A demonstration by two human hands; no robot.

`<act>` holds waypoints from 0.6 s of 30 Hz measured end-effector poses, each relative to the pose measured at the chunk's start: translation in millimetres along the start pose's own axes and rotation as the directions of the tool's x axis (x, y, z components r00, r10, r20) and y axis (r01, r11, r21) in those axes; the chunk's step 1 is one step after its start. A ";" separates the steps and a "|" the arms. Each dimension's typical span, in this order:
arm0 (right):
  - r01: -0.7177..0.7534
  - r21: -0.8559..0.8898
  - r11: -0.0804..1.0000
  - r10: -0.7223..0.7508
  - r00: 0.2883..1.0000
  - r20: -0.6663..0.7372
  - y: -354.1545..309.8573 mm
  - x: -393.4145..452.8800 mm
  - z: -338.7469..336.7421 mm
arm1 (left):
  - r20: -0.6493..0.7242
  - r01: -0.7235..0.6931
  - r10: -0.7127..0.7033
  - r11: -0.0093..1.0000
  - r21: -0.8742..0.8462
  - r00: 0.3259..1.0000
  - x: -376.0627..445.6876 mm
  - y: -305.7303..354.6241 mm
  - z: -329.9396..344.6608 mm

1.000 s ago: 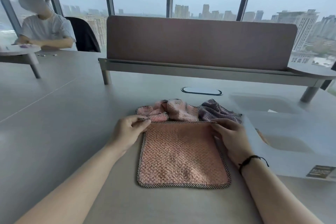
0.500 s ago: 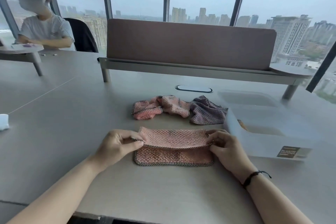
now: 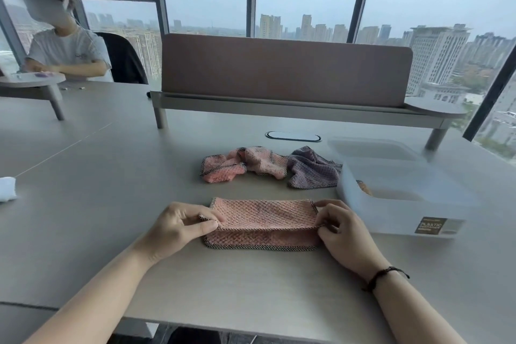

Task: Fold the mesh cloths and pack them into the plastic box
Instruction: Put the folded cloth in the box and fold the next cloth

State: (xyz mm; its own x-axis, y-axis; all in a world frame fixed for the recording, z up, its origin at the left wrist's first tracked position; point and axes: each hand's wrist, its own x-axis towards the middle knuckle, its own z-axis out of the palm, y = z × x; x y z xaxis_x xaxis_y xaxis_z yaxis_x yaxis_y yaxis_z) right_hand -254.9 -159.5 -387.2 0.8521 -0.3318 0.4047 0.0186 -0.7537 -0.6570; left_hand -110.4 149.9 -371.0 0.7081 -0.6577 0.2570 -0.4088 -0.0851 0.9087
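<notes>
Both hands are closed in pinches on the pink mesh cloth [image 3: 262,222]: the left hand [image 3: 178,227] nips its left end between thumb and curled fingers, the right hand [image 3: 342,227] nips the right end the same way. The cloth lies between them on the grey table [image 3: 97,204], folded over on itself, its long axis running left to right. Farther away sit crumpled pink cloths [image 3: 241,163] and a grey cloth [image 3: 312,169]; the plastic box [image 3: 402,212] stands just right of the right hand.
</notes>
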 end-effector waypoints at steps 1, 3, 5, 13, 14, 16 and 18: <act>0.002 0.004 1.000 -0.002 1.000 0.012 0.9 -0.5 -0.7 | 0.005 0.004 -0.004 1.000 0.001 1.000 0.1 -0.2 0.4; 0.012 -0.020 1.000 -0.011 0.998 0.058 1.7 -2.2 -1.0 | 0.024 0.007 -0.008 1.000 0.029 1.000 0.4 -1.9 1.3; 0.021 -0.049 0.999 -0.015 0.994 0.110 1.6 -3.7 -1.1 | 0.028 -0.011 0.009 0.997 0.070 1.000 0.7 -4.6 1.1; 0.065 -0.055 0.996 -0.054 0.983 0.177 -2.6 -7.9 -6.5 | 0.014 -0.063 0.062 0.996 0.064 0.998 1.7 -7.8 1.4; 0.070 -0.060 0.996 -0.059 0.984 0.168 -3.1 -7.9 -6.6 | -0.007 -0.064 0.064 0.997 0.045 0.998 1.9 -6.3 1.2; 0.080 -0.076 0.994 -0.069 0.989 0.130 -4.3 -8.0 -6.5 | -0.123 -0.052 0.056 0.998 0.033 0.991 4.8 -6.2 0.0; 0.085 -0.106 0.991 -0.078 0.994 0.072 -4.0 -8.0 -5.7 | -0.272 0.010 0.028 0.990 0.137 0.962 12.2 -9.5 -1.4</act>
State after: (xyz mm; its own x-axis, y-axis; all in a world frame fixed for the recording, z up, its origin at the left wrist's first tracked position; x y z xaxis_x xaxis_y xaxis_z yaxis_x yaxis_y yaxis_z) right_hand -264.8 -157.1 -384.2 0.8837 -0.2303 0.4075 0.0354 -0.8353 -0.5487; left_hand -97.1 143.7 -376.0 0.8262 -0.4314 0.3624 -0.4771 -0.1934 0.8573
